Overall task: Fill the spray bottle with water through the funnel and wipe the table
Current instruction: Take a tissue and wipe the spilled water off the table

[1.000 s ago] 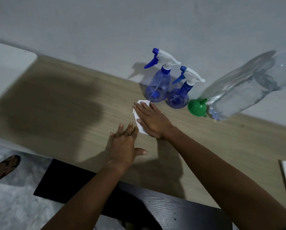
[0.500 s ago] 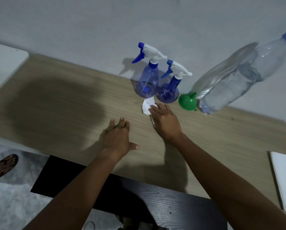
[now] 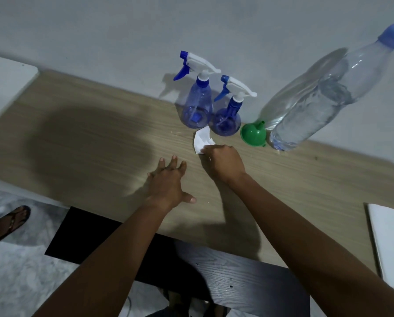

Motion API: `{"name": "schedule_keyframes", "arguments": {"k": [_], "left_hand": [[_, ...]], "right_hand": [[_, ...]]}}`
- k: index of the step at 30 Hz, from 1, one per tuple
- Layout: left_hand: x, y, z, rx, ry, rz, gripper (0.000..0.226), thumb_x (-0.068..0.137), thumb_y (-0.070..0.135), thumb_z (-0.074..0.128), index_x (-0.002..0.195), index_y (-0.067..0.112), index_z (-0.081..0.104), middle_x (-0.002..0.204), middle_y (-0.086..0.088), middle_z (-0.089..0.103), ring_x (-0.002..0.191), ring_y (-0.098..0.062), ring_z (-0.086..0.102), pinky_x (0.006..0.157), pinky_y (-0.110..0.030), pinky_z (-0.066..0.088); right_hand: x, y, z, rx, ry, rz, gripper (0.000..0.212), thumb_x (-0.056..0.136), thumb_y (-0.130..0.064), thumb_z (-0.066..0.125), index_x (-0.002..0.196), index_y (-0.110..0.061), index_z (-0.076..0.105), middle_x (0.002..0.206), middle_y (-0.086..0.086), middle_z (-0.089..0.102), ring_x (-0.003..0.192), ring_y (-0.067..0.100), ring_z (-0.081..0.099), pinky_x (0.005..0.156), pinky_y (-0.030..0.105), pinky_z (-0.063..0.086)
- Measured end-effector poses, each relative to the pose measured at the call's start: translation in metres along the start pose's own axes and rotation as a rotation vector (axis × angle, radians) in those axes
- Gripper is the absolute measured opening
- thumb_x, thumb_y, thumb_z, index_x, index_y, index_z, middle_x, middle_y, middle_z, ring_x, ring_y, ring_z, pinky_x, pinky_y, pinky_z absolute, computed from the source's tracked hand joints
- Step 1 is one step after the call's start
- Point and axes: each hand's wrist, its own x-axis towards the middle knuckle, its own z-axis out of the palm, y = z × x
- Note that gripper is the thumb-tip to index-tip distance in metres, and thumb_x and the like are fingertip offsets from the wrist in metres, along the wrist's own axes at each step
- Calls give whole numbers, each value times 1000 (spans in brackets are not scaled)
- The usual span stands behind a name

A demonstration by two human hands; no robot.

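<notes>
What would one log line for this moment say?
phase: wipe | right hand: grips tissue | left hand: open on table | funnel: on table beside water bottle

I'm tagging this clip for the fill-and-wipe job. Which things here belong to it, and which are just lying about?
Job:
spray bottle
second spray bottle
funnel
water bottle
tissue, gripped by the right hand
table

Lying about:
white slab at the table's right end
dark board below the near edge
sandal on the floor
</notes>
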Motion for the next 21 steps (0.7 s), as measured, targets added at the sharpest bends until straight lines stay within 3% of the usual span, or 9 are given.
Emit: {"name": "schedule_keyframes", "arguments": {"k": [2,5,9,12,14,18,21], "left_hand": [[0,-1,1,1,-2,0,122,67,64,81,160,30,10,170,2,-3,156,-33,-5,117,-64,24],[-1,-1,1,-13,-2,6,121,68,63,81,161,29,10,170,1,-4,156,-33,-5,118,-64,23],[-2,-1,0,-15,4,5,121,68,62,81,161,29,11,170,1,-3,156,-33,-5,118,-65,22],[-1,-1,1,-27,2,0,121,68,61,81,161,30,10,170,1,-4,156,-32,-7,118,-65,20],[0,-1,2,-28,-2,-2,120,69,61,81,161,30,9,170,1,-5,156,-32,-8,118,-65,19],[-1,-1,2,-23,7,3,119,70,62,80,161,30,10,170,1,-5,156,-32,-8,118,-64,21],[-2,-2,2,-27,11,-5,119,69,63,80,161,30,11,170,2,-5,156,-32,-7,119,-64,21]], "right_hand": [[4,5,-5,44,-76,47,34,85,-20,50,109,-16,74,94,14,73,82,40,67,72,39,52],[8,10,-11,75,12,112,32,88,-14,52,112,-19,73,97,11,75,83,38,69,72,39,53],[19,0,-6,82,20,95,28,95,-16,47,116,-9,65,107,16,70,88,40,67,71,44,54],[17,1,16,23,2,34,37,99,-19,47,130,-3,59,132,15,63,119,33,60,90,44,55],[11,4,28,90,24,46,43,99,-18,46,138,-2,56,143,15,58,134,32,52,105,41,47],[-8,11,23,157,-68,-12,48,99,-16,49,147,-7,50,155,14,47,145,34,41,117,40,33],[-30,19,24,176,-97,-75,47,99,-15,50,146,-11,52,154,12,49,144,31,43,117,44,34]]}}
